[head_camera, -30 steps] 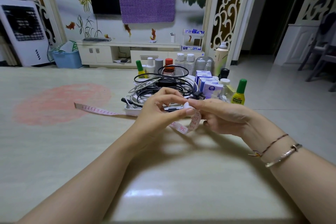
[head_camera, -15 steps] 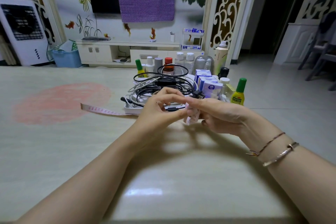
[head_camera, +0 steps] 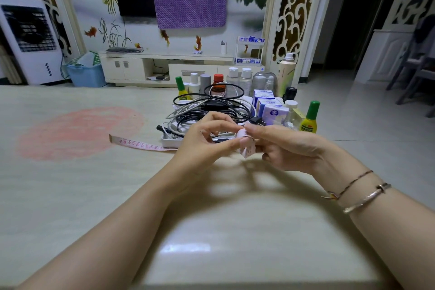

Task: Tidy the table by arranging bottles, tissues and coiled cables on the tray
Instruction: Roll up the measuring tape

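Observation:
A pink measuring tape (head_camera: 138, 144) lies on the table, its free tail stretching left while the other end is wound into a small roll (head_camera: 246, 148). My left hand (head_camera: 204, 143) and my right hand (head_camera: 289, 148) both pinch that roll, just in front of the white tray (head_camera: 168, 142). On the tray sit tangled black and white cables (head_camera: 211, 110), several tissue packs (head_camera: 268, 106) and a row of bottles (head_camera: 237, 79). A yellow bottle with a green cap (head_camera: 309, 120) stands at the tray's right end.
The pale table (head_camera: 94, 195) has a faded pink patch (head_camera: 77, 132) on its left half. Beyond it are a TV cabinet (head_camera: 164, 66), a blue bin (head_camera: 86, 74) and a white air cooler (head_camera: 28, 40).
The tape's loose tail has slid right toward the tray and grown shorter. The hanging loop between my hands has become a tighter roll at my fingertips.

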Demonstrator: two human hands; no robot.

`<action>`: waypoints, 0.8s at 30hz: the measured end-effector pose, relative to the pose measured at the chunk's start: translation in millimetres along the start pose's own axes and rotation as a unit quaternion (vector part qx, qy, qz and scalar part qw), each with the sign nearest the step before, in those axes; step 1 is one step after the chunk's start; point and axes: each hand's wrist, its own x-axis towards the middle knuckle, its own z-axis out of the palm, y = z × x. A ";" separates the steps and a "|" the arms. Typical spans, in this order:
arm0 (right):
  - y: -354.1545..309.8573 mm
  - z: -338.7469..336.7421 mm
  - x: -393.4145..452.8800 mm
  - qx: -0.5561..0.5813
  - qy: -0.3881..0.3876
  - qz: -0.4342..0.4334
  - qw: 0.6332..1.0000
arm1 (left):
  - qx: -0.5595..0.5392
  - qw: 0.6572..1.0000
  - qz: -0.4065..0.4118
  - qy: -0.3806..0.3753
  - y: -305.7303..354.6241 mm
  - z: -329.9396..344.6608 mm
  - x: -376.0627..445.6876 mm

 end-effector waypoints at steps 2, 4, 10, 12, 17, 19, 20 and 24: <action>0.1 -1.4 0.0 -0.003 0.008 0.001 1.000 | 0.002 1.000 0.007 -0.007 0.6 0.5 -0.4; 0.1 1.8 1.7 -0.015 0.022 0.005 1.000 | 0.013 1.000 0.016 -0.017 0.5 1.5 -0.6; 1.3 -0.1 2.5 0.029 0.005 0.001 1.000 | -0.008 1.000 0.001 0.000 0.8 0.5 -0.8; -0.9 -0.9 -0.2 0.033 -0.009 0.003 0.999 | -0.007 1.000 0.005 -0.004 1.9 0.6 -1.1; 2.1 4.4 3.9 0.000 0.014 0.002 1.000 | -0.011 1.000 0.016 -0.014 2.2 2.2 -1.7; 0.8 4.3 1.9 0.029 -0.002 0.003 1.000 | -0.031 0.999 0.010 -0.007 1.9 1.7 -1.4; 0.3 2.3 1.1 0.050 -0.008 0.004 0.999 | -0.035 0.999 0.008 -0.004 1.9 1.5 -1.3; 1.3 -2.4 2.7 0.041 -0.014 -0.003 0.999 | -0.019 1.000 0.011 -0.007 1.0 1.6 -1.2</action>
